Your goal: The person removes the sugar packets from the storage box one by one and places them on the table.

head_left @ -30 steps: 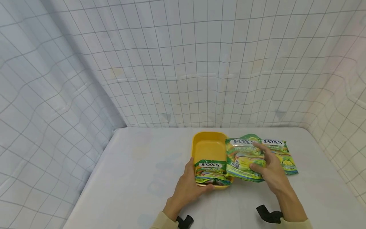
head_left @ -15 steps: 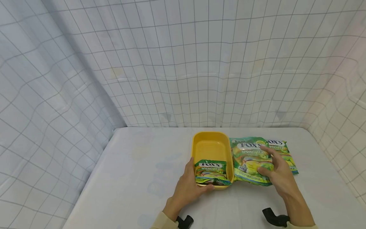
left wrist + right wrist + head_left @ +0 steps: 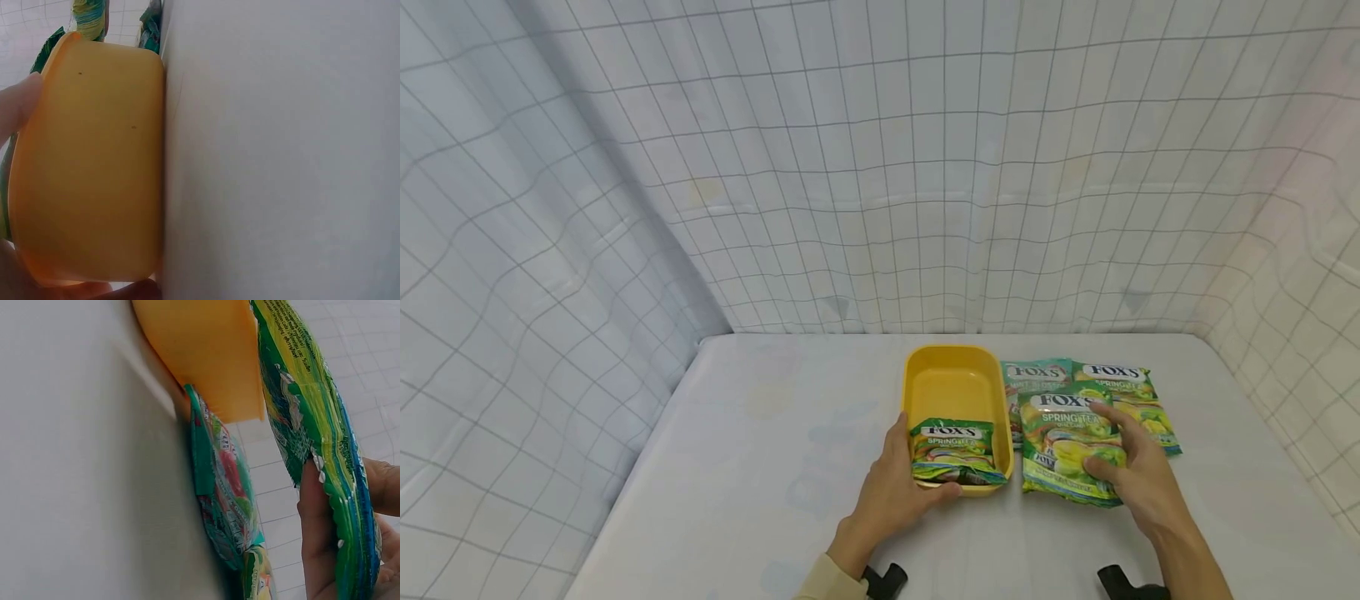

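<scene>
Head view, yellow tray (image 3: 953,387): on the white table (image 3: 760,467), long sides running away from the person.
Head view, inner packet (image 3: 953,450): labelled FOX'S Spring Tea, in the near part of the yellow tray.
Head view, left hand (image 3: 891,487): grips the near left corner; fingers along the left side, thumb at the near rim.
Head view, right hand (image 3: 1138,471): pinches the right edge of the held packet (image 3: 1063,442), also marked FOX'S Spring Tea, to the right of the yellow tray.
Head view, teal packet (image 3: 1033,375): just beside the tray's right side, partly hidden by the held packet.
Head view, far-right packet (image 3: 1150,417): on the white table, partly covered by the right hand.
Head view, backdrop: white gridded curtain (image 3: 887,167).
Left wrist view, yellow tray: outer wall upright, base resting on the table; fingertip at the rim.
Right wrist view, held packet: seen edge-on between thumb and fingers, raised off the table.
Right wrist view, teal packet: lies below, apart from the held packet.
</scene>
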The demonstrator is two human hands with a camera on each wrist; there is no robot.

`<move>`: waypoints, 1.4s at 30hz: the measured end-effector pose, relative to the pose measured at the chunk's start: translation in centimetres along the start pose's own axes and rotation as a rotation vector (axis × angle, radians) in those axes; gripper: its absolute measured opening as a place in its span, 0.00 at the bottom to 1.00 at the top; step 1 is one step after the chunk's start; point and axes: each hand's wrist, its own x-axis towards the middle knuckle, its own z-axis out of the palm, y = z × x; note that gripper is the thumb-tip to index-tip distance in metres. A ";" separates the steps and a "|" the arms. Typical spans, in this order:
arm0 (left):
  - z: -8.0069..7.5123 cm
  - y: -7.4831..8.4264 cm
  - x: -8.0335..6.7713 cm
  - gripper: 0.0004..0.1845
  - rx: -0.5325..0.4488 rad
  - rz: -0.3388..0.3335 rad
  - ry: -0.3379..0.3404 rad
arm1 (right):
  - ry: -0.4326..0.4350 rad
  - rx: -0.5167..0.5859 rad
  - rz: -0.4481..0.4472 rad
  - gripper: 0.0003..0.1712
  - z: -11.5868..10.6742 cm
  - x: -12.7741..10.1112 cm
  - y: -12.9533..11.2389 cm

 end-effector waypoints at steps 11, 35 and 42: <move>0.2 -0.2 0.1 0.72 -0.022 -0.007 -0.001 | -0.011 -0.010 0.069 0.52 1.0 -0.6 1.2; 0.2 -0.2 0.0 0.71 -0.008 0.011 0.013 | -0.024 -0.051 0.213 0.51 2.5 -1.4 3.3; 0.1 -0.1 -0.1 0.71 -0.017 0.003 0.008 | -0.036 0.001 0.250 0.51 2.8 -1.7 3.7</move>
